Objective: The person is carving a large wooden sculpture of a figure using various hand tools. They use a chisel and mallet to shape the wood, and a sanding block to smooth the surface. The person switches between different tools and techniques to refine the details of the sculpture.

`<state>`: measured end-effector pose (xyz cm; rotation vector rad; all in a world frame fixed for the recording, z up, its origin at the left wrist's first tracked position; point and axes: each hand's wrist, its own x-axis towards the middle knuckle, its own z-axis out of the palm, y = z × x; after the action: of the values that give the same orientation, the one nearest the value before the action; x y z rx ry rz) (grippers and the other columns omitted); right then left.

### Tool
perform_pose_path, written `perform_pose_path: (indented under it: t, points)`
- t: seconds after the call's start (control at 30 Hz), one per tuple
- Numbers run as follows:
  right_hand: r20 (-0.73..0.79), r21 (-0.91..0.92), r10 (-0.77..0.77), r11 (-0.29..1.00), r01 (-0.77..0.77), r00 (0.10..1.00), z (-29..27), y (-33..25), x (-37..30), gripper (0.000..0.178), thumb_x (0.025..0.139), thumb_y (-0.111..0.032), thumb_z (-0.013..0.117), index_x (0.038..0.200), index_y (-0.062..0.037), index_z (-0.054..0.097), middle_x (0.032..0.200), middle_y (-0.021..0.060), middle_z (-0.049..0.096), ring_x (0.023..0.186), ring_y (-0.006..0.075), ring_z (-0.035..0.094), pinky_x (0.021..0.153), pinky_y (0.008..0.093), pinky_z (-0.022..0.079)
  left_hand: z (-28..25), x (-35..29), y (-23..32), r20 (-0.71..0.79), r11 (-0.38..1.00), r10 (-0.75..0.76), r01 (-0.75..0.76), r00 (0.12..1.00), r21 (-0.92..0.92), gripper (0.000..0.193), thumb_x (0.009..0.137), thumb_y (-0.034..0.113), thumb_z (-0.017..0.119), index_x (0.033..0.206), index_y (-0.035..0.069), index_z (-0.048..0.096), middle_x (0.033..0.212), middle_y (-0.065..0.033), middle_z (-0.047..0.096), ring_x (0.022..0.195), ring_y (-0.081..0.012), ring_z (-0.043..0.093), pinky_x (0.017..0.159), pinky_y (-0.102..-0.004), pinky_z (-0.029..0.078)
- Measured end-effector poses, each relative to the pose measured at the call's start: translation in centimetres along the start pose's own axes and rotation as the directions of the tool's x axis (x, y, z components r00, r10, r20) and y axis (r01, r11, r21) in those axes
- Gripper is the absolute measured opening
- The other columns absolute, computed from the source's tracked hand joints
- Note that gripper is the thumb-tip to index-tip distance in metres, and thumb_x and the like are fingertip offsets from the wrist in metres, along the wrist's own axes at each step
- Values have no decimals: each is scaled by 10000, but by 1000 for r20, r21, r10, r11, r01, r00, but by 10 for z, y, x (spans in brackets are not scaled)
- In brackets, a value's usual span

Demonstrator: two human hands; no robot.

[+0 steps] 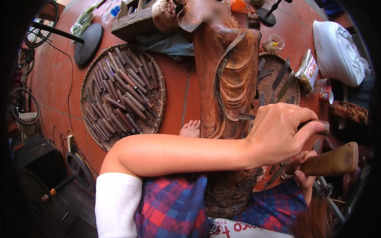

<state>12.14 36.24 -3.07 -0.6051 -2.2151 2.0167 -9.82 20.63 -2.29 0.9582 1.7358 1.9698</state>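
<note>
Left hand (279, 129) hides the middle of its gripped chisel (246, 116).

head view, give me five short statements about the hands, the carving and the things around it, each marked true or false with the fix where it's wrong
1. The left hand grips a metal-bladed carving tool with a brown handle. True.
2. The right hand is empty. False: it grips a thick, tan wooden mallet.
3. The large, round woven tray packed with dark wooden-handled tools lies to the right of the tall, reddish-brown wooden carving. False: in the picture it lies to the left.
4. A bulging white sack lies at the upper right of the picture. True.
5. A white cloth sleeve covers the left forearm down to the wrist. False: the forearm is bare.
</note>
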Motion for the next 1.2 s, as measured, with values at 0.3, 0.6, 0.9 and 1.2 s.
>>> perform_pose_path:
  t: [0.3,0.6,0.9,1.2]
  points:
    - [-324,-267,44,954,-136,945,8,5,0,352,763,7,697,1028,-41,471,896,51,479,797,128,488,746,264,413,-1,-2,-1,-30,995,-38,35,999,-91,182,886,240,650,892,76,729,752,-110,686,660,-260,666,567,-331,495]
    - [-317,-334,-34,939,-78,948,9,20,-9,332,768,21,692,1024,-29,487,898,53,480,795,127,507,747,276,441,-6,-5,0,14,998,-34,35,999,-52,192,866,254,669,877,71,726,730,-112,680,654,-273,664,560,-345,494]
    - [-231,-296,-197,947,124,953,16,26,-5,311,773,51,686,993,-29,480,888,40,476,756,116,490,729,273,441,-12,-8,0,99,995,-56,64,994,-76,191,849,242,686,891,62,734,755,-123,695,678,-250,687,576,-313,506]
    - [-179,-607,-199,793,50,964,13,38,-19,283,861,-50,665,1117,-12,550,966,62,594,890,187,580,827,333,467,-18,-15,2,205,993,-32,55,978,-106,181,833,221,702,856,43,726,735,-114,694,670,-240,687,572,-304,503]
